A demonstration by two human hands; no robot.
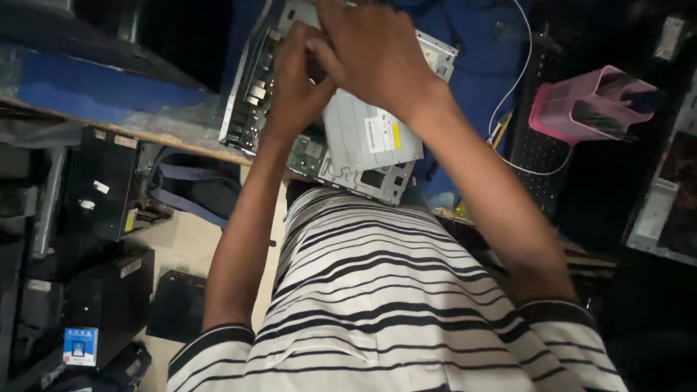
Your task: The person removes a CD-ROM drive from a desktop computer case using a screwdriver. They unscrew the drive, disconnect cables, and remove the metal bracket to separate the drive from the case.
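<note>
the open grey sheet-metal computer chassis (363,131) lies on the worn blue-topped worktop (102,94), its near end overhanging the worktop's edge just above the person's striped shirt. its side panel is pale and flat, with a white-and-yellow sticker and cut-out slots along the near rim; a green circuit board with silver connectors shows along its left side.

both arms reach straight forward from the striped sleeves, and the two hands meet over the far part of the chassis. the left hand (294,83) is curled, fingers bent down onto the chassis by the connector strip, but whether it grips anything i cannot tell. the right hand (377,54) lies over and partly across the left, fingers bent and pressed against the metal; what it holds, if anything, is hidden.

to the right, a pink slotted plastic basket (581,109) stands tilted, dark flat objects inside it. a thin white cable (519,80) curves between the basket and the chassis. black computer cases (102,181) stand on the floor at left.
</note>
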